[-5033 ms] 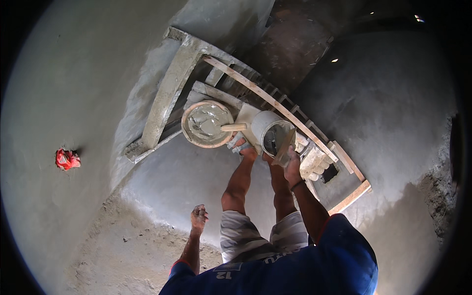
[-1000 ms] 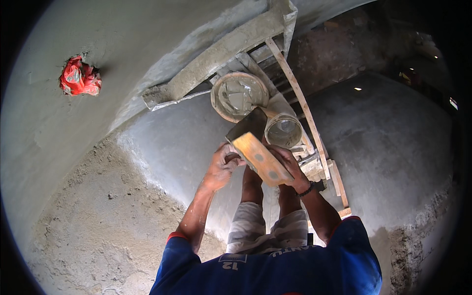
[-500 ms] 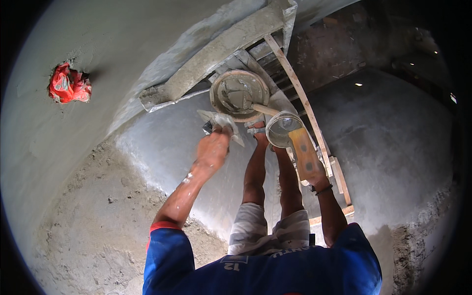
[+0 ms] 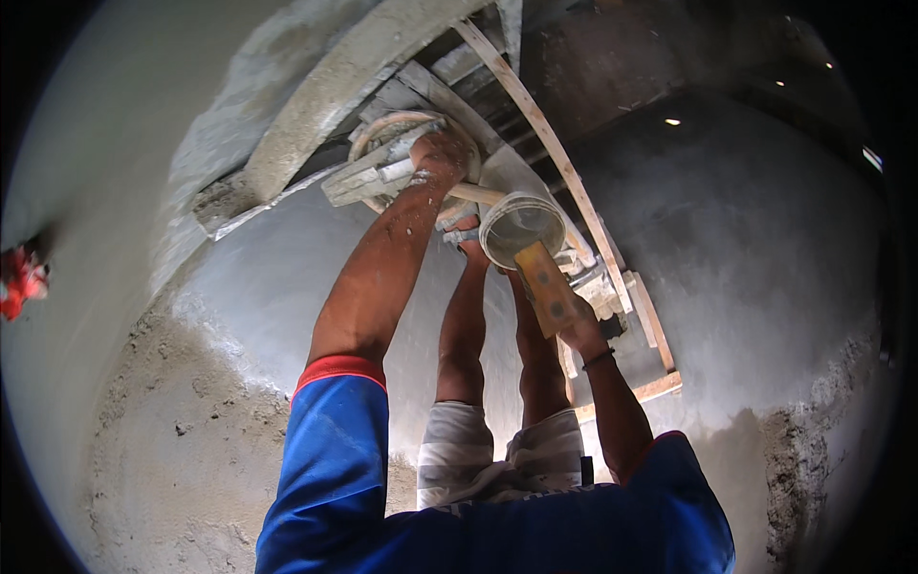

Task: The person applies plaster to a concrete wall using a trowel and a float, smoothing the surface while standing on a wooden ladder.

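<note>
The main change is on the left: half a second ago the left hand (image 4: 441,156) had the pale grey, flat-bladed trowel (image 4: 360,182) out over the floor on the near side of the round, tan-rimmed mortar basin (image 4: 390,120), and now that arm is stretched far forward, with hand and blade over the basin itself. The fingers are curled round the trowel's grip, though their tips are hidden; whether the blade touches the mortar inside cannot be told, as the hand and tool cover most of it. On the right, the right hand (image 4: 583,331) is closed on the near end of the yellow-orange rectangular board with two dark round spots (image 4: 543,283); how the fingers sit underneath does not show. That board has hardly shifted, its far end overlapping the near edge of the whitish cylindrical bucket (image 4: 532,218) in this view. A second ago both tools were together before the body; now they are well apart, which suggests the work has turned to the basin, with the board in reserve. The pale wooden handle (image 4: 477,193) lies between basin and bucket, and the crumpled red plastic (image 4: 19,280) has slid to the left edge as the view swung.
</note>
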`<act>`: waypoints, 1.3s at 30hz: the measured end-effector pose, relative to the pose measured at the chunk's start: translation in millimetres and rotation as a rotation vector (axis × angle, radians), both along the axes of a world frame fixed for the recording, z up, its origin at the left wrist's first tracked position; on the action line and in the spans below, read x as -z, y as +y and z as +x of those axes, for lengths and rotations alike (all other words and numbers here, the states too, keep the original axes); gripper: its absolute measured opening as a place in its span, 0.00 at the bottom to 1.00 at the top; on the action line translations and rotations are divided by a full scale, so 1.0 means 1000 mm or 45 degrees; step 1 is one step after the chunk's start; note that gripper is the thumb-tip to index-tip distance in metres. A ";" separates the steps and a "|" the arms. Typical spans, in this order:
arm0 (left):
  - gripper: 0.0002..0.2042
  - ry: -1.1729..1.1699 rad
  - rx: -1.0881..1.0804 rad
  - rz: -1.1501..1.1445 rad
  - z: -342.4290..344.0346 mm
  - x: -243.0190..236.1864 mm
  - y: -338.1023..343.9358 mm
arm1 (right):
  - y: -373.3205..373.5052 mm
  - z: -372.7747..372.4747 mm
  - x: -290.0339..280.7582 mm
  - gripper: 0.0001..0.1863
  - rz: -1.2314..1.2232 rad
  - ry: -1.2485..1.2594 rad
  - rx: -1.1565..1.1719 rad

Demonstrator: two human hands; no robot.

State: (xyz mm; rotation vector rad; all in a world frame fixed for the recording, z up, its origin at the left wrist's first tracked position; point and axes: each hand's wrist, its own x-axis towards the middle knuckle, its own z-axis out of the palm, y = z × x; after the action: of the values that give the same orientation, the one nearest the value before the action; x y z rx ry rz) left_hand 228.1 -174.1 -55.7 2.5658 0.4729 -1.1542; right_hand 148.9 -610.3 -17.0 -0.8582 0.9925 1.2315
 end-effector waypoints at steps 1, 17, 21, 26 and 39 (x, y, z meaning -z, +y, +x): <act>0.13 0.008 0.013 -0.011 0.005 -0.002 0.000 | 0.003 -0.001 0.009 0.21 0.212 0.086 0.028; 0.15 0.034 -0.104 0.104 -0.038 -0.027 0.017 | 0.070 -0.001 0.120 0.33 -0.222 -0.512 -1.330; 0.16 -0.305 -0.148 0.271 -0.055 -0.018 0.021 | 0.127 0.002 0.116 0.23 -0.463 -0.442 -1.041; 0.19 -0.459 -0.207 0.270 -0.040 0.000 0.002 | 0.121 -0.019 0.172 0.18 -0.791 -0.973 -1.066; 0.26 -0.825 -0.496 0.148 -0.075 -0.073 -0.006 | 0.093 -0.023 0.155 0.21 -0.571 -1.513 -1.557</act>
State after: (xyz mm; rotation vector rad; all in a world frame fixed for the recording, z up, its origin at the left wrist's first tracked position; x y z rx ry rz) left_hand 152.9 -179.9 17.1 2.5822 0.8303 -0.1487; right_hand 125.4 -517.3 -172.2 -2.3556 -0.3886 1.0687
